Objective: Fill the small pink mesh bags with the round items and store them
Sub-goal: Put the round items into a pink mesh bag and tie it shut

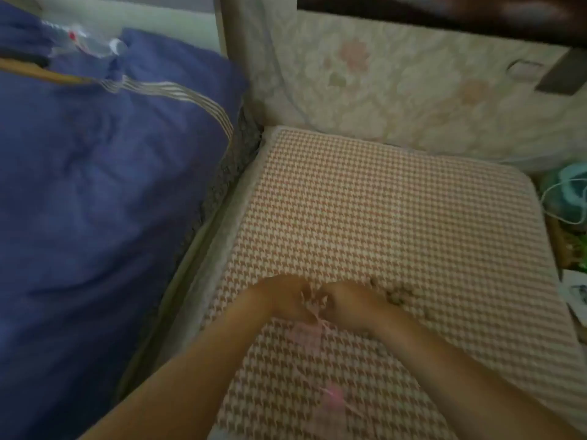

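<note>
Left hand (283, 296) and right hand (347, 300) pinch the small pink mesh bag (305, 329) at its mouth; likely light and limp, best gripped by the rim.

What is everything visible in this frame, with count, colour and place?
cushion: one, brown-and-cream houndstooth, centre
pink mesh bag: one, pink, on the cushion just below the hands
second pink bag: one, pink, blurred, on the cushion nearer the camera
round items: small cluster, tan, count unclear, right of the right hand
bedding: one, blue with striped band, left
floral fabric: one, cream with pink flowers, behind the cushion
clear plastic item: one, transparent, top left
teal object: one, with white cable, right edge
left hand: one, fingers pinch the bag's top
right hand: one, fingers pinch the bag's top
</note>
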